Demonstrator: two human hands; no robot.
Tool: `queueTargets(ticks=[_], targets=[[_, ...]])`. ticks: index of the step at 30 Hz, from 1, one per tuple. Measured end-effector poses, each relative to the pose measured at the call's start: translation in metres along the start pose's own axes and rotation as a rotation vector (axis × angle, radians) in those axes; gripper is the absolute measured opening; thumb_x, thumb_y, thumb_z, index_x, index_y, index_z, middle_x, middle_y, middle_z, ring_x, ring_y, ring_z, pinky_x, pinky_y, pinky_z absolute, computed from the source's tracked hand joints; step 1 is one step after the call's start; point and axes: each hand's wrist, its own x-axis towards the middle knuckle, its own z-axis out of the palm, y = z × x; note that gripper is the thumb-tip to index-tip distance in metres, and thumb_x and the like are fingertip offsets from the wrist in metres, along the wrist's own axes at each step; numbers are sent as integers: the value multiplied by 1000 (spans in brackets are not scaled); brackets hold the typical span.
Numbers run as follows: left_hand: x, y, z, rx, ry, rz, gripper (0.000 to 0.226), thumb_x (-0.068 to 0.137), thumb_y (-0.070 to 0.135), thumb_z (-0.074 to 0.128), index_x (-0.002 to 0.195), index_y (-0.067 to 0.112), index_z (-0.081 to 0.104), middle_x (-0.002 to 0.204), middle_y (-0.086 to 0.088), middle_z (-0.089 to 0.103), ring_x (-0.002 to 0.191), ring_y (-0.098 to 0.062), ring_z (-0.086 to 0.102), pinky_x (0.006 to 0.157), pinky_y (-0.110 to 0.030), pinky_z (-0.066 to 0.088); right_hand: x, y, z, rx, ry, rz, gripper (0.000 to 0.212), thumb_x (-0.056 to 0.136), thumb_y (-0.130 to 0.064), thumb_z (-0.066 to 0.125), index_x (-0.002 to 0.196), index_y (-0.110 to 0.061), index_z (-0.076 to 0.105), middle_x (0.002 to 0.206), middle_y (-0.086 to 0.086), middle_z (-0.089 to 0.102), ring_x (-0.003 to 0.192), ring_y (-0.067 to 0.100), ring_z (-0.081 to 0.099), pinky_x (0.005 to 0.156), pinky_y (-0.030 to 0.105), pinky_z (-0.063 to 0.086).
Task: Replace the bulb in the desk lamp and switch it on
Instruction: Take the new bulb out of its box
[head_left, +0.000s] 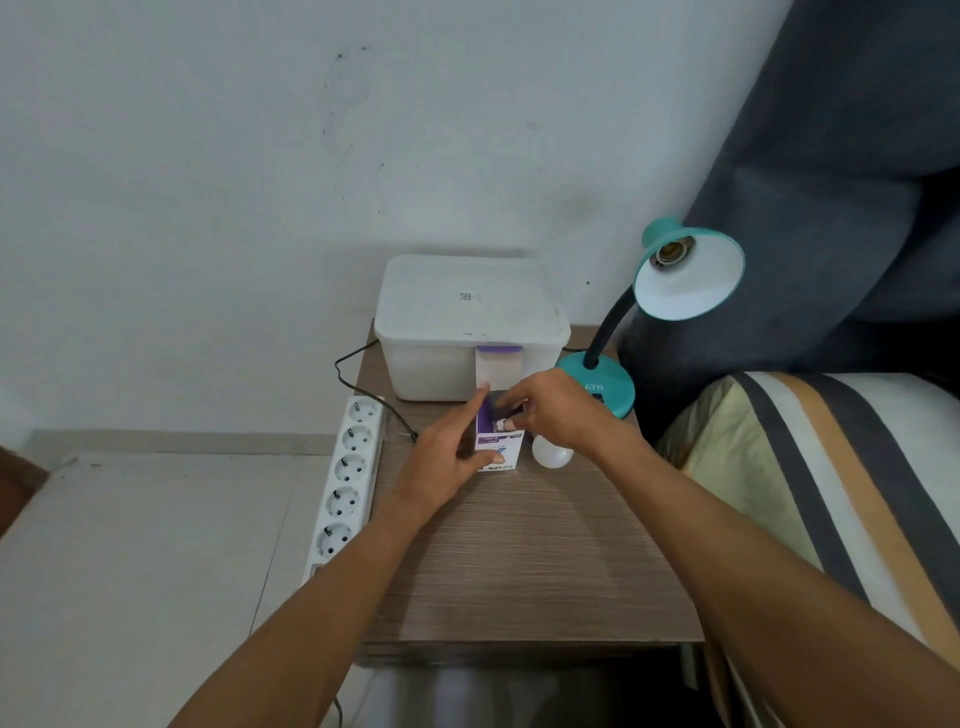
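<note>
From the head camera we see a small cardboard bulb box (497, 447) standing upright on the wood-grain tabletop (519, 561), its open flap tipped toward the wall. Our left hand (447, 457) grips its side; our right hand (556, 410) pinches inside the opening. A smooth round white bulb (550, 454) lies beside it. The teal lamp (685, 275), bare socket facing us, stands just right.

The teal lamp base (605, 387) bears the letters "KTN", the bulb box (498, 449) shows an upside-down brand too blurred to read surely, and the storage bin lid (467, 299) carries a small illegible code.
</note>
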Motion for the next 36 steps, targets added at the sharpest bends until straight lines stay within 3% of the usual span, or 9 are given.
queueTargets(ticks=[3,8,17,23,26,32,36], targets=[[0,-1,0,-26,-1,-7,103,82,20,87,161,38,25,143,0,62,124,-12,64,103,-39,56,3,-4,13,-63,38,-40,25,91,-23,69,115,-25,74,104,-4,76,90,10,70,79,30,57],[0,-3,0,-54,14,-23,103,82,20,87,160,44,24,142,1,63,123,-10,65,102,-40,57,6,-8,23,-129,69,-25,23,94,-32,62,113,-29,74,94,-2,76,79,15,67,70,38,58],[2,-2,1,-60,5,-15,107,80,21,89,160,47,23,142,1,63,124,-12,65,104,-42,56,13,-9,9,-124,-99,-25,29,90,-15,58,114,-22,74,96,0,76,77,15,67,70,32,57],[1,-4,1,-65,-4,-18,105,81,17,88,162,39,25,145,1,61,128,-11,62,106,-42,55,16,-8,6,-121,-129,-39,24,92,-31,67,113,-23,74,100,-3,76,83,11,69,77,30,56],[0,-2,1,-61,-3,-17,105,81,19,88,162,39,25,145,1,61,129,-9,62,105,-41,55,16,-10,4,-182,-157,-76,25,92,-30,66,116,-23,72,103,-3,76,87,13,69,75,26,52],[-1,-1,1,-58,10,-21,106,79,24,89,162,41,25,146,3,61,129,-9,62,106,-40,55,18,-13,7,-290,-178,-108,26,91,-26,65,117,-25,69,95,-1,74,80,16,67,75,33,56],[0,-1,1,-84,5,-32,106,80,20,89,161,44,25,147,3,60,129,-9,62,106,-40,55,18,-9,13,-284,-75,-113,22,89,-29,66,111,-28,71,87,-2,73,75,17,66,67,34,56]])
